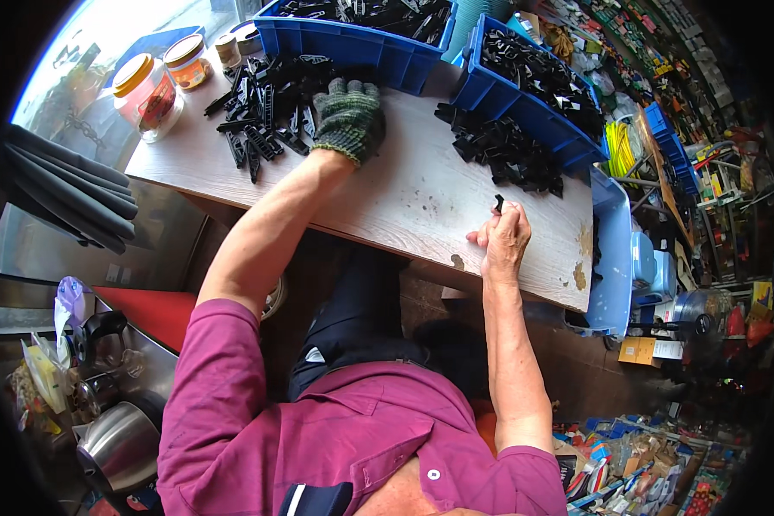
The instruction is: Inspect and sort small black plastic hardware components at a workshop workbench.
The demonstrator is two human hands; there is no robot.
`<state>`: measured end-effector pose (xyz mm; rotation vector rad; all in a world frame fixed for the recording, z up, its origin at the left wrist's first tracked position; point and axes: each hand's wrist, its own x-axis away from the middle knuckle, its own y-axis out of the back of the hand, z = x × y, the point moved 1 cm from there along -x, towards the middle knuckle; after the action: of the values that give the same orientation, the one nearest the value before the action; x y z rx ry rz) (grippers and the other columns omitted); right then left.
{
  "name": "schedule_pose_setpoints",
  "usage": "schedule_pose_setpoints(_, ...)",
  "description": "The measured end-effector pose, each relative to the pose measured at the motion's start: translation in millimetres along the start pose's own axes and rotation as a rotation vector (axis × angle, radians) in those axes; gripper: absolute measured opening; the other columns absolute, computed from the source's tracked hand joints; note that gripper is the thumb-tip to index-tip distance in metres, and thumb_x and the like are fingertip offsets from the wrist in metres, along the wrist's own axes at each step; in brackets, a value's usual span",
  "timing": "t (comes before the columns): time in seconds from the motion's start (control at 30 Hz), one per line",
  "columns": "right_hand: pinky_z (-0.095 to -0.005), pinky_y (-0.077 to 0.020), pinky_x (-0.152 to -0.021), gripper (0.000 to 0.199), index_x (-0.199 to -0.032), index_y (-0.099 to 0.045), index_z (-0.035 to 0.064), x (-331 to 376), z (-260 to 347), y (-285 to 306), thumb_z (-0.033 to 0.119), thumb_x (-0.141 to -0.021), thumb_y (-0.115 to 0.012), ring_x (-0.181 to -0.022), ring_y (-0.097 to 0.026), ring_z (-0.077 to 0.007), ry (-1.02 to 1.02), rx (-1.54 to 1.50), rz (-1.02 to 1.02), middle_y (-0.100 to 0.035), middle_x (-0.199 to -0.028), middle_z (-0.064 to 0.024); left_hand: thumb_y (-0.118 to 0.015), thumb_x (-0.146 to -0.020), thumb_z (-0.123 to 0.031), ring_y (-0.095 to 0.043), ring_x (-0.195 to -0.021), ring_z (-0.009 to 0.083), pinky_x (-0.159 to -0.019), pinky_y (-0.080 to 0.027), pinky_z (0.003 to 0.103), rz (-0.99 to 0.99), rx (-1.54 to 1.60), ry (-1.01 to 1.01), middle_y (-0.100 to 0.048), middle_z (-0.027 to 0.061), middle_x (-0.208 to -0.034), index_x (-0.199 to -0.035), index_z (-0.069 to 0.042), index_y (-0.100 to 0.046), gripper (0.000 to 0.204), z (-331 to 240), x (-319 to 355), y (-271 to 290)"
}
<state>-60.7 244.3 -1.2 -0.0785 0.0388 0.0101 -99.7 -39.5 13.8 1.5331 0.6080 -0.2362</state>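
Observation:
My left hand [350,120], in a dark green knitted glove, rests at the right edge of a heap of long black plastic pieces [262,107]. Its fingers look curled down, and whatever they hold is hidden. Bare, my right hand [504,242] is closed over the right part of the table, pinching a small black plastic piece [499,203] that sticks up past the fingertips. Just beyond it lies a second heap, of short black pieces [503,150].
Two blue bins, one at the back [344,43] and one at the right [525,107], hold more black pieces on the whitish table [404,202]. Lidded jars [146,99] stand at the left. A light blue tub [615,249] sits off the right edge, a steel kettle [120,447] lower left.

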Motion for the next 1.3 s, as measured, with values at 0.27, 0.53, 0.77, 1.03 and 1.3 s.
schedule_pose_setpoints(0.27, -0.0335, -0.0513, -0.045, 0.034, -0.082, -0.051, 0.0061, -1, 2, 3, 0.035, -0.099, -0.049, -0.041, -0.035, -0.0099, -0.117, -0.116, -0.073, -0.031, -0.05, 0.0036, -0.059, -0.093, -0.03, -0.063, -0.097, 0.0333, -0.077, -0.047, 0.054, -0.059, 0.194, -0.369, -0.069, 0.0108, -0.097, -0.101, -0.012, -0.067, 0.021, -13, 17, -17)
schedule_pose_setpoints(0.53, -0.0349, -0.0536, -0.047, 0.032, -0.085, -0.052, 0.0061, 1, 0, 7, 0.034, -0.099, -0.05, -0.042, -0.036, -0.0099, -0.019, -0.043, 0.004, -0.031, -0.05, 0.0039, -0.063, -0.092, -0.032, -0.051, -0.124, 0.0401, -0.101, -0.038, 0.061, 0.017, 0.225, -0.405, -0.062, 0.0154, -0.123, -0.115, -0.012, -0.067, 0.031, -17, 23, -4)
schedule_pose_setpoints(0.77, -0.0364, -0.0538, -0.046, 0.032, -0.078, -0.049, 0.0088, -2, 2, 6, 0.033, -0.099, -0.049, -0.041, -0.036, -0.0105, -0.114, -0.172, -0.061, -0.032, -0.051, 0.0037, -0.068, -0.084, -0.026, -0.052, -0.123, 0.0424, -0.099, -0.04, 0.058, -0.114, 0.276, -0.387, -0.063, 0.0155, -0.119, -0.102, -0.011, -0.069, 0.024, -5, 21, -17)
schedule_pose_setpoints(1.03, -0.0347, -0.0533, -0.045, 0.029, -0.079, -0.049, 0.0085, 3, 1, 4, 0.03, -0.098, -0.049, -0.041, -0.036, -0.0095, -0.022, -0.126, -0.047, -0.033, -0.051, 0.0032, -0.063, -0.089, -0.025, -0.056, -0.117, 0.0414, -0.091, -0.043, 0.058, -0.089, 0.251, -0.448, -0.067, 0.0141, -0.11, -0.106, -0.015, -0.067, 0.02, -19, 26, -3)
schedule_pose_setpoints(1.3, -0.0369, -0.0524, -0.044, 0.033, -0.077, -0.047, 0.0098, 4, 2, 5, 0.035, -0.097, -0.048, -0.041, -0.034, -0.011, -0.08, -0.155, -0.122, -0.03, -0.052, 0.0036, -0.067, -0.092, -0.027, -0.065, -0.081, 0.0405, -0.067, -0.052, 0.049, 0.118, 1.07, -0.255, -0.065, 0.0174, -0.085, -0.103, -0.008, -0.063, 0.022, -82, 68, 18)
